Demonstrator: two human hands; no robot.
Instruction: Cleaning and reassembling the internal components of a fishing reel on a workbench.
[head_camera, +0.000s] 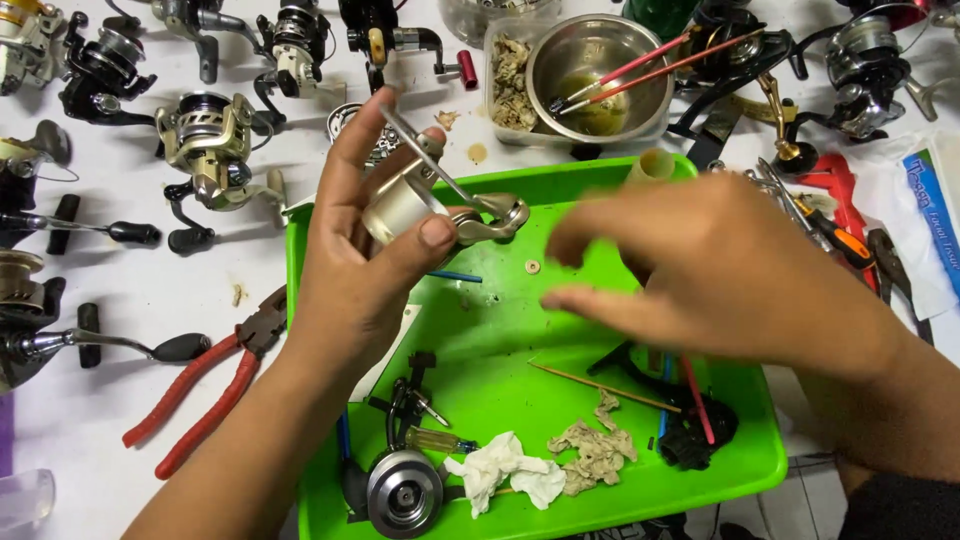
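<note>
Green plastic tray (740, 470) sits on the white counter (130, 300). Above its upper left corner, the left hand (355, 255) grips a silvery reel rotor (405, 205). Over the tray's middle, the blurred right hand (700, 270) hovers, seemingly empty, fingers loosely spread.

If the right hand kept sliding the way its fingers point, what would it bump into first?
Probably the silver reel part held in the left hand. The right hand points left toward it, though depth is unclear.
</note>
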